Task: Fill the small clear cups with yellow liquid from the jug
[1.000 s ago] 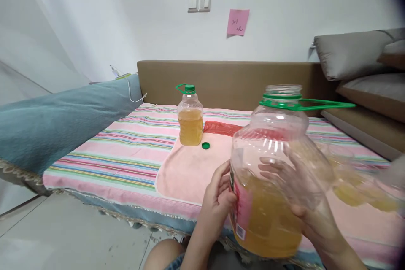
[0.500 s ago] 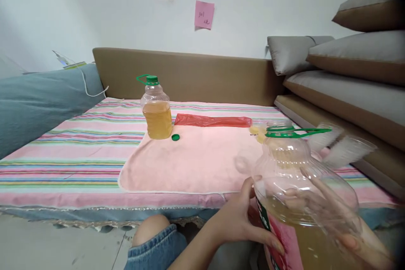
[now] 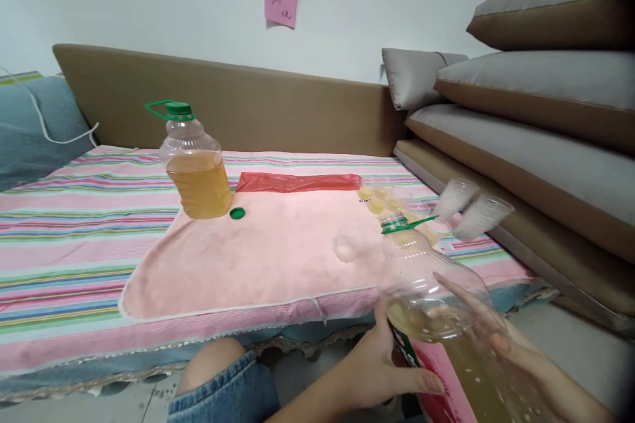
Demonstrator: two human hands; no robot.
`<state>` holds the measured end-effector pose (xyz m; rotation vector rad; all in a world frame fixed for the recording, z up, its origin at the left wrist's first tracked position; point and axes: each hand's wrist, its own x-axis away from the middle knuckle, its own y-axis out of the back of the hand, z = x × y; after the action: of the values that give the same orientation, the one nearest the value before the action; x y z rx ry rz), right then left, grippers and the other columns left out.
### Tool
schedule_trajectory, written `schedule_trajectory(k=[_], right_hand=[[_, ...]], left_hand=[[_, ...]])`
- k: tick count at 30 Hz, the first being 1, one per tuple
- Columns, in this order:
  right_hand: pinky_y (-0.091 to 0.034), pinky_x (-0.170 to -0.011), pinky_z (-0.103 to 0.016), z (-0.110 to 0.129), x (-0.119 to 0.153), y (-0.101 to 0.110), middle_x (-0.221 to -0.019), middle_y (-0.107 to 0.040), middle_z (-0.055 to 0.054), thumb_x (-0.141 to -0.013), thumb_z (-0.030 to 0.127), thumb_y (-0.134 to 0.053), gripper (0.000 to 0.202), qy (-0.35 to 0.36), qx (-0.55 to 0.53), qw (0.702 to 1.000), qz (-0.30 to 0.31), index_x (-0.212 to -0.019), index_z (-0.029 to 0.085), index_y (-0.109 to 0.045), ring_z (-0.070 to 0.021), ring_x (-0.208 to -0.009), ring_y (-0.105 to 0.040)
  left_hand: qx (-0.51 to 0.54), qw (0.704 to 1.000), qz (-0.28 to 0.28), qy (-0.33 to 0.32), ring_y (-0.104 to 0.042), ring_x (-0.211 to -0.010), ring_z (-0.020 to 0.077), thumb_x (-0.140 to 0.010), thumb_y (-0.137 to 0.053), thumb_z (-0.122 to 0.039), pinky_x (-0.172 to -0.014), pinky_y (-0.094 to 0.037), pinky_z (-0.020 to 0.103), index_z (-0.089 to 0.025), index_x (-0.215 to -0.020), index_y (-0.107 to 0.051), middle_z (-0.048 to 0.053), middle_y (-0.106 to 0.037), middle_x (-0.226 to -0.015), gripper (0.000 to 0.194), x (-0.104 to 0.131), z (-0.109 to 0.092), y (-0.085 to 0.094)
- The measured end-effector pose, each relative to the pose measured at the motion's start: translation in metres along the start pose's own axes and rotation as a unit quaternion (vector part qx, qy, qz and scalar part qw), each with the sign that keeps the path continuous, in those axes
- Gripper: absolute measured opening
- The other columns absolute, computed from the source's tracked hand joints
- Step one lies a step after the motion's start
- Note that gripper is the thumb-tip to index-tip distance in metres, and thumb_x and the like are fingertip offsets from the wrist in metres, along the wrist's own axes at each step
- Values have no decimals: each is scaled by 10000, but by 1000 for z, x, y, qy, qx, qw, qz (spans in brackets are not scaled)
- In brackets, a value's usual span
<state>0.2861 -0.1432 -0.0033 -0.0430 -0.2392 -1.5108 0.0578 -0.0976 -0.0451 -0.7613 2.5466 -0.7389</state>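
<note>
A big clear bottle of yellowish liquid, with a green ring handle and no cap on its mouth, leans to the left at the lower right. My left hand grips its labelled side, thumb across the pink label. Behind the clear plastic on the right, my right hand holds the other side, its fingers partly seen through the bottle. Just left of the bottle's neck, a clear cup stands on the pink cloth. Several small cups holding yellow liquid are grouped beyond the neck.
A capped bottle of amber liquid stands at the left, beside a green cap. A folded red plastic bag lies behind the cloth. Two stacks of clear cups lean near piled cushions on the right.
The held bottle now tilts further left, its mouth lower and closer to the clear cup. The view has turned right, so the scene sits further left.
</note>
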Motion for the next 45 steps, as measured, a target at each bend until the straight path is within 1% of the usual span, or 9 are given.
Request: schedule_trajectory(k=[5, 12, 16, 19, 22, 25, 28, 37, 45], right_hand=[[-257, -1166, -504, -1, -2, 0, -1578, -299, 2, -819, 550, -600, 825, -64, -102, 992, 48, -1520, 357, -210, -309, -1436, -279], [-258, -1170, -468, 11, -5, -4, -1567, -310, 53, -795, 501, -655, 725, -69, -106, 991, 38, -1454, 403, -368, -291, -1447, -250], [-261, -1168, -468, 13, -8, -2, -1555, -330, 74, -802, 492, -636, 626, -74, -83, 993, 33, -1397, 434, -450, -295, -1447, -251], [-310, -1149, -464, 14, -10, 0, -1524, -397, 72, -820, 498, -599, 595, -68, -75, 994, 37, -1392, 464, -441, -295, -1430, -296], [-326, -1138, -463, 13, -11, 4, -1523, -401, 67, -822, 514, -583, 573, -58, -33, 997, 29, -1379, 456, -467, -299, -1431, -289], [-247, -1162, -465, 10, -14, 10, -1559, -331, 66, -803, 542, -589, 575, -49, 26, 998, 14, -1360, 422, -512, -297, -1457, -211], [-217, -1166, -492, 9, -17, 14, -1564, -329, 46, -797, 554, -590, 621, -56, 48, 997, 18, -1390, 403, -482, -305, -1460, -209], [-354, -1123, -447, 28, -17, 6, -1505, -440, 34, -805, 531, -598, 528, -58, 63, 996, 23, -1317, 403, -572, -319, -1400, -364], [-376, -1121, -422, 41, -22, -2, -1453, -505, 50, -793, 539, -610, 507, -61, 72, 995, 41, -1283, 409, -605, -319, -1376, -405]], left_hand=[[40, 999, -23, 8, -385, -1386, 337, -662, -839, -359, -1128, -308, 532, -199, -1409, -214, 205, -386, -1490, 987, 0, 11, -3], [65, 996, -51, 32, -377, -1386, 340, -631, -853, -373, -1087, -363, 496, -208, -1417, -248, 181, -391, -1487, 1006, -2, 14, -7], [70, 992, -74, 75, -465, -1311, 337, -601, -867, -382, -911, -485, 388, -216, -1427, -221, 184, -424, -1454, 1061, -1, 16, -5], [61, 989, -75, 111, -609, -1130, 290, -576, -868, -431, -759, -498, 310, -238, -1409, -231, 164, -496, -1387, 1066, -1, 18, -4], [55, 988, -80, 117, -656, -1015, 246, -556, -864, -482, -697, -489, 283, -251, -1371, -273, 142, -524, -1354, 1033, -2, 20, -4], [60, 989, -82, 105, -649, -1034, 248, -542, -865, -505, -681, -487, 272, -250, -1347, -284, 150, -500, -1380, 1025, -4, 22, -5], [56, 988, -84, 114, -637, -1069, 254, -550, -855, -527, -674, -480, 260, -247, -1352, -245, 152, -519, -1359, 1046, -3, 21, -7], [54, 984, -99, 138, -632, -1076, 260, -506, -831, -623, -700, -481, 276, -245, -1393, -168, 164, -531, -1340, 1170, -2, 19, -11], [42, 984, -91, 149, -662, -966, 208, -525, -790, -668, -710, -500, 298, -286, -1358, -253, 138, -477, -1389, 1062, -4, 24, -7]])
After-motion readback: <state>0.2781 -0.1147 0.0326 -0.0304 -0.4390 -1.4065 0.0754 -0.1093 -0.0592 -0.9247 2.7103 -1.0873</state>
